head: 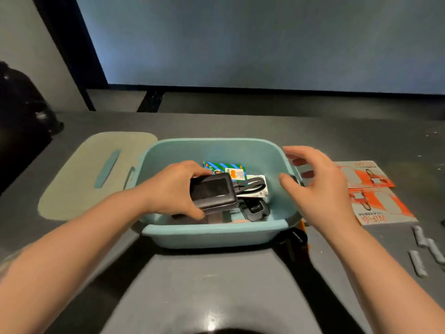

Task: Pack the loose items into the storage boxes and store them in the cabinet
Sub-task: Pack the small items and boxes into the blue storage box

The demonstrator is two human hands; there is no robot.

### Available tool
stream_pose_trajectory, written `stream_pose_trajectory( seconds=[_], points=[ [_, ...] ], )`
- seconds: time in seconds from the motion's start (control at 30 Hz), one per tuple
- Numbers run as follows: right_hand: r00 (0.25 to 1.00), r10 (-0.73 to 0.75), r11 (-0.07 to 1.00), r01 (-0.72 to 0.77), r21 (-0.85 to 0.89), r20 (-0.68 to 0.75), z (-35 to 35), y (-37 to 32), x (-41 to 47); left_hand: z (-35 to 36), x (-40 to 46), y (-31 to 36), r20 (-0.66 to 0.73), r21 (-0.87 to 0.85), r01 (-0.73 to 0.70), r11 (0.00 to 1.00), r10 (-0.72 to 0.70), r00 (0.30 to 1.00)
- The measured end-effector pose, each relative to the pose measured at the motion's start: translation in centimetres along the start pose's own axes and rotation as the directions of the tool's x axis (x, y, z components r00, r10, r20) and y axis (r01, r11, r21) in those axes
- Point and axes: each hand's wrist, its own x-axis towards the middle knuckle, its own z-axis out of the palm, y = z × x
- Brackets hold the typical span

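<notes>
A teal storage box stands open on the grey table in front of me. My left hand is inside it, shut on a black power adapter whose cable loops to the right. Under the adapter lie a colourful card, a white packet and a small black device. My right hand hovers over the box's right rim with its fingers spread, holding nothing. The box's pale green lid lies flat to the left of the box.
Two orange and white leaflets lie on the table to the right of the box. Several small grey sticks lie at the far right. A dark bag sits at the left edge. A large screen stands behind the table.
</notes>
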Motion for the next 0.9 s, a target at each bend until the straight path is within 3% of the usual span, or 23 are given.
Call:
stream_pose_trajectory(
  seconds=[0.07, 0.2, 0.33, 0.4, 0.47, 0.5, 0.57, 0.67, 0.77, 0.9],
  points=[
    [0.999, 0.035, 0.999, -0.035, -0.008, -0.029, -0.7, 0.7, -0.1, 1.1, 0.2, -0.7, 0.103, 0.043, -0.060, 0.997, 0.055, 0.993],
    [0.989, 0.110, 0.994, -0.112, -0.010, -0.094, -2.0, 2.0, -1.3, 2.2, 0.1, -0.7, 0.165, 0.094, -0.128, 0.987, 0.111, 0.980],
    [0.964, 0.210, 0.977, -0.211, 0.006, -0.161, -3.3, 3.3, -3.9, 1.5, 0.0, -0.8, 0.265, 0.068, -0.055, 0.996, 0.035, 0.964],
    [0.950, 0.252, 0.967, -0.254, 0.010, -0.185, -4.1, 4.2, -5.5, 0.8, 0.3, -0.4, 0.147, 0.010, 0.045, 0.999, -0.046, 0.988],
    [0.940, 0.283, 0.957, -0.289, -0.004, -0.191, -4.8, 5.2, -7.0, 0.2, 0.4, 1.5, -0.166, -0.093, 0.074, 0.993, -0.089, 0.982],
    [0.937, 0.295, 0.952, -0.304, -0.018, -0.187, -5.2, 5.7, -7.6, 0.2, 0.3, 3.1, -0.321, -0.179, 0.030, 0.983, -0.087, 0.943],
    [0.933, 0.321, 0.941, -0.333, -0.055, -0.161, -5.7, 6.9, -8.3, 1.0, -0.2, 7.3, -0.493, -0.279, -0.114, 0.954, -0.040, 0.869],
    [0.935, 0.337, 0.936, -0.345, -0.071, -0.106, -5.8, 9.1, -8.7, 5.2, -1.3, 13.3, -0.514, -0.263, -0.258, 0.930, 0.091, 0.853],
    [0.946, 0.325, 0.941, -0.321, -0.106, 0.020, -5.5, 11.7, -8.7, 10.2, -1.4, 17.0, -0.437, -0.240, -0.256, 0.936, 0.131, 0.890],
    [0.948, 0.264, 0.956, -0.232, -0.179, 0.180, -4.9, 15.3, -6.8, 13.7, -0.3, 19.4, -0.500, -0.069, -0.263, 0.962, 0.195, 0.844]
  ],
)
